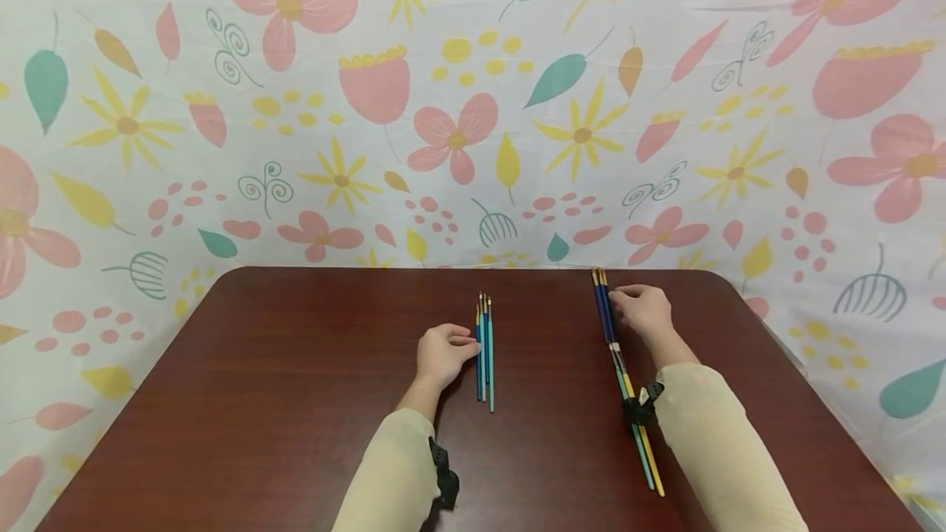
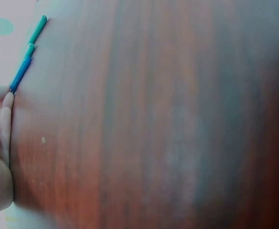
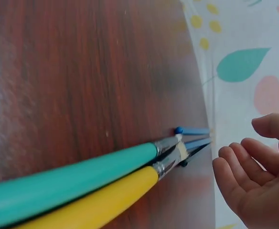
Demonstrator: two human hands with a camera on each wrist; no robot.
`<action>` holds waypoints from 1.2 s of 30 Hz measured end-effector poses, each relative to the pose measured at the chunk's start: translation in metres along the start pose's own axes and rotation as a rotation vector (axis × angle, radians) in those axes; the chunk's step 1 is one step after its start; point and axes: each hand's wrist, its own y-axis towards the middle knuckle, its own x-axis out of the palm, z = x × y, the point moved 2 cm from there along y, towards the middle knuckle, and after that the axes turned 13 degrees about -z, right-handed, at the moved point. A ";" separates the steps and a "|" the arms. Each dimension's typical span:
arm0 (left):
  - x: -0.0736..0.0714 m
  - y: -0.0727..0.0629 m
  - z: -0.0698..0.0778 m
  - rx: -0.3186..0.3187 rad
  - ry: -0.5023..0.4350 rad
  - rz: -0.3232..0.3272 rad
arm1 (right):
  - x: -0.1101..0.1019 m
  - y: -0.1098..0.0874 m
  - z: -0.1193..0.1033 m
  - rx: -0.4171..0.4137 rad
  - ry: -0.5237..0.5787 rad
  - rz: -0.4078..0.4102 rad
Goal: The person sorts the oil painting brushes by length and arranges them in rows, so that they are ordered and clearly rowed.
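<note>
Several slim blue and turquoise paintbrushes (image 1: 484, 360) lie side by side mid-table, bristles toward the wall. My left hand (image 1: 443, 355) is at their left side, fingertips against the outermost blue one. In the left wrist view, blue and green handle ends (image 2: 21, 74) show beyond the fingertips. Farther right, dark blue brushes (image 1: 603, 310) lie near the back edge, and my right hand (image 1: 645, 312) is beside them with loosely bent fingers. Its palm looks bare in the right wrist view. A turquoise-handled brush (image 3: 72, 179) and a yellow-handled brush (image 3: 106, 198) lie with their bristle ends against the dark blue handles.
The dark red-brown wooden table (image 1: 296, 368) has rounded back corners. A white cloth with flowers and leaves (image 1: 458, 138) hangs right behind it and along both sides. Black wrist straps (image 1: 443, 474) sit over the beige sleeves; the right one overlaps the long brushes.
</note>
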 end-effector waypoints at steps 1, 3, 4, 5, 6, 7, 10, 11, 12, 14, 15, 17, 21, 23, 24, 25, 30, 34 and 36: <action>0.000 0.000 0.000 0.002 0.000 0.002 | 0.001 -0.002 -0.001 -0.006 0.011 -0.006; 0.000 0.000 -0.001 0.000 0.003 0.006 | 0.004 -0.004 -0.004 -0.014 0.025 -0.023; 0.000 0.000 -0.002 0.001 0.003 0.008 | 0.006 -0.006 -0.005 -0.017 0.034 -0.030; 0.000 0.000 -0.003 0.001 0.005 0.009 | 0.007 -0.007 -0.006 -0.022 0.040 -0.036; 0.000 0.000 -0.003 0.000 0.005 0.010 | 0.009 -0.008 -0.008 -0.026 0.043 -0.043; 0.000 0.000 -0.004 0.004 0.006 0.009 | 0.010 -0.009 -0.009 -0.033 0.053 -0.049; 0.000 0.000 -0.006 0.002 0.002 0.005 | 0.015 -0.012 -0.013 -0.052 0.085 -0.070; 0.000 0.000 -0.006 0.001 0.000 0.004 | 0.016 -0.013 -0.014 -0.057 0.092 -0.077; 0.000 0.000 -0.006 -0.001 -0.001 0.005 | 0.018 -0.014 -0.016 -0.063 0.101 -0.085; 0.000 0.000 -0.007 -0.004 -0.005 0.005 | 0.021 -0.017 -0.018 -0.068 0.117 -0.096; 0.000 0.000 -0.007 -0.008 -0.008 0.006 | 0.023 -0.019 -0.019 -0.071 0.125 -0.101; 0.000 0.000 -0.008 -0.007 -0.008 0.008 | 0.026 -0.021 -0.021 -0.078 0.136 -0.110; 0.001 0.000 -0.009 -0.003 -0.011 0.011 | 0.034 -0.023 -0.025 -0.098 0.165 -0.124; 0.001 0.000 -0.009 0.002 -0.009 0.013 | 0.038 -0.023 -0.027 -0.104 0.186 -0.128; 0.001 0.000 -0.008 0.004 -0.009 0.013 | 0.040 -0.024 -0.027 -0.107 0.197 -0.130; 0.001 0.000 -0.008 0.005 -0.008 0.013 | 0.041 -0.024 -0.028 -0.110 0.205 -0.133; 0.002 0.001 -0.007 0.002 -0.016 0.006 | 0.049 -0.027 -0.031 -0.109 0.228 -0.156; 0.002 0.001 -0.005 0.009 -0.024 0.003 | 0.056 -0.027 -0.033 -0.102 0.236 -0.175; 0.002 0.001 -0.004 0.009 -0.026 0.003 | 0.060 -0.026 -0.034 -0.096 0.246 -0.178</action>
